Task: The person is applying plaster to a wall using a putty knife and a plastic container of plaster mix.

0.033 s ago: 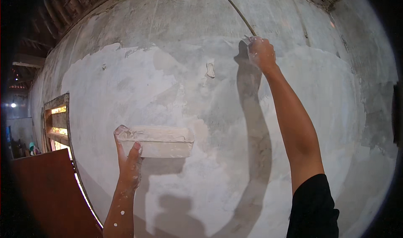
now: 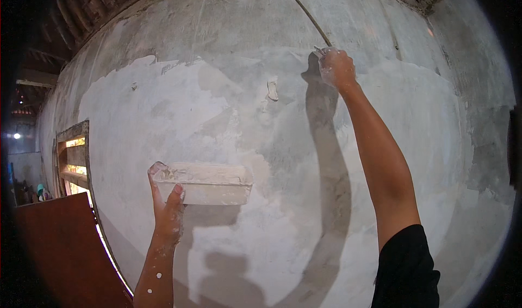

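My left hand [image 2: 166, 191] is closed around the left end of a long, pale mud pan [image 2: 217, 194], its thumb along the front wall. White plaster paste [image 2: 209, 173] coats the pan's inside and rim. Up high, my right hand [image 2: 338, 69] is a closed fist close to the wall [image 2: 261, 128]. A thin, whitish edge pokes out at the fist's left side; the rest of what it grips is hidden. Both hands are smeared with white paste. The wall carries fresh white patches over grey, and a small raised lump [image 2: 272, 90] sits left of the right hand.
A thin dark conduit [image 2: 307, 11] runs down the upper wall to behind my right hand. At the left stand a wooden window frame [image 2: 73, 158] and a reddish-brown panel [image 2: 65, 248]. Roof timbers [image 2: 70, 14] show at upper left; another wall [image 2: 478, 90] meets this one at right.
My right hand has shifted very slightly left along the wall. The mud pan has tilted or moved by a hair; my left hand still grips it.
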Demonstrator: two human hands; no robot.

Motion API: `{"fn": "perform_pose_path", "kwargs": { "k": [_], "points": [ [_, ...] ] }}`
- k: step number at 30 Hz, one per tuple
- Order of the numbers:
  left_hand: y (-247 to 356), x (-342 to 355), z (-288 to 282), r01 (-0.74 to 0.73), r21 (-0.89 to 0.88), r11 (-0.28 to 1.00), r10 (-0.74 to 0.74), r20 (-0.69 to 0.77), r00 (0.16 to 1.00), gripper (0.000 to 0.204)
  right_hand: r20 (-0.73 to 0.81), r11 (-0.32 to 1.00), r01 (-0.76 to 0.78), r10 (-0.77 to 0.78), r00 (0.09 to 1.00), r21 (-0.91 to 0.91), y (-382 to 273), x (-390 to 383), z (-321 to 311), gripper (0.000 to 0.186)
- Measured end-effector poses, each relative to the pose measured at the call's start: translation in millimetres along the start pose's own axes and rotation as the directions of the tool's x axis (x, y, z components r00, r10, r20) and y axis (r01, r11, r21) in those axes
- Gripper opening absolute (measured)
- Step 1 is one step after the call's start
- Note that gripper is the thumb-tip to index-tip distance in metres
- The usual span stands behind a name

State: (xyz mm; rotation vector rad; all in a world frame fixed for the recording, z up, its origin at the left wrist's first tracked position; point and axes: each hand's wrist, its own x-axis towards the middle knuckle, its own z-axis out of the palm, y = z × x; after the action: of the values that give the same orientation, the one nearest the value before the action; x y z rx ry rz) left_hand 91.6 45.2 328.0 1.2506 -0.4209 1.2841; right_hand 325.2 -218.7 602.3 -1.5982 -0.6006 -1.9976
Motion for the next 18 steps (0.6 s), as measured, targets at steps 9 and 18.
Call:
{"fn": "perform_pose_path", "kwargs": {
  "k": [9, 18],
  "points": [
    [-23.0, 4.3, -5.4, -0.016, -0.021, 1.0, 0.016, -0.011, 1.0, 0.068, 0.2, 0.978, 0.202, -0.206, 0.958, 0.044, -72.7, -14.5, 15.8, 0.018],
    [-72.1, 20.6, -31.1, -0.053, -0.186, 0.981, 0.031, -0.122, 0.992, 0.063, 0.298, 0.871, 0.455, -0.492, 0.818, 0.188, -99.9, -54.2, 29.3, 0.017]
  ]
}}
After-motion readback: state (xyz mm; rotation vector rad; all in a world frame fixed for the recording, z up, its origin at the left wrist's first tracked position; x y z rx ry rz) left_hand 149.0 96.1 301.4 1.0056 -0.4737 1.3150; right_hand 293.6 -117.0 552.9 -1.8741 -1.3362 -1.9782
